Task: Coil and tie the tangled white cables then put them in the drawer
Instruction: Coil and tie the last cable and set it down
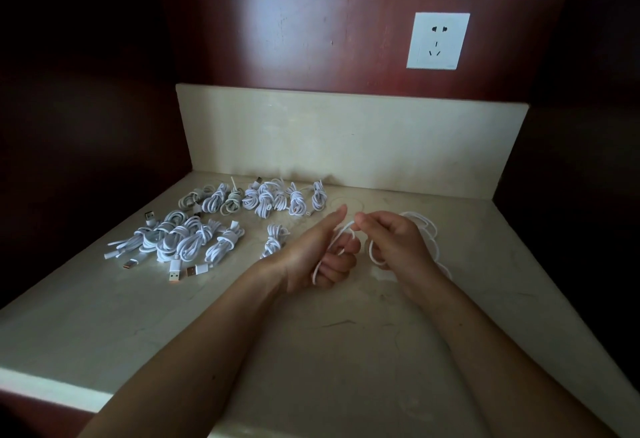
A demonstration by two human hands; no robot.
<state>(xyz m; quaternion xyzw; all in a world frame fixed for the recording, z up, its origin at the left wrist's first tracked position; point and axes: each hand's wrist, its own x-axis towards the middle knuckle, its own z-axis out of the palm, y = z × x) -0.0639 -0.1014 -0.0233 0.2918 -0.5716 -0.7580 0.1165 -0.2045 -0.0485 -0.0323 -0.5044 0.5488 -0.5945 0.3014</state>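
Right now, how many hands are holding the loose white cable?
2. The left hand at centre grips loops of the white cable; the right hand beside it pinches a strand. The rest trails on the countertop behind.

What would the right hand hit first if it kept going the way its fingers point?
Most likely the left hand. The right hand aims its fingertips leftward at the left thumb, with only a short stretch of white cable, held by both hands, between them. Depth is unclear, but they look level.
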